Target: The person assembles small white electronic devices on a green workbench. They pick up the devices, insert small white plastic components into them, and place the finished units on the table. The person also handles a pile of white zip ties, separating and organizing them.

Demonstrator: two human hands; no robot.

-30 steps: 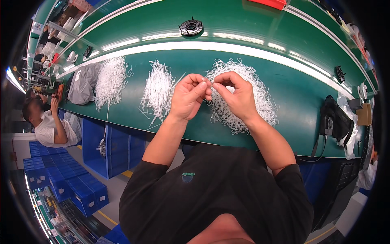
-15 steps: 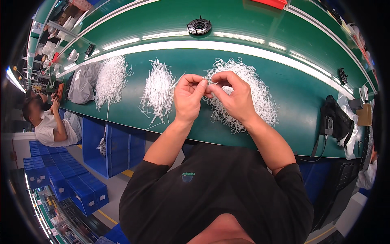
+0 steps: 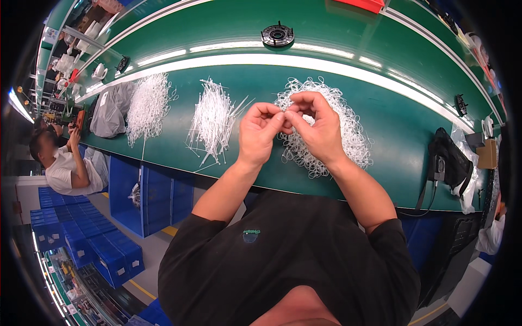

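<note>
My left hand and my right hand meet above the green workbench, thumbs and fingertips pinched close together. Between them is a thin white cable tie, mostly covered by the fingers, so its exact shape is hard to make out. Beneath and beyond my right hand spreads a large heap of looped white cable ties. Left of my left hand lies a pile of straight white cable ties, a few thin ends sticking out toward that hand. Farther left is another heap of looped ties.
A grey plastic bag lies at the bench's left end. Toward the right end sits a black bag with a strap. A round black part passes at the back. Blue crates stand on the floor, and a co-worker sits at left.
Both hands have shifted slightly toward me and right, with the fingertips drawn closer together. At the back, the round black part has moved a little to the right.
</note>
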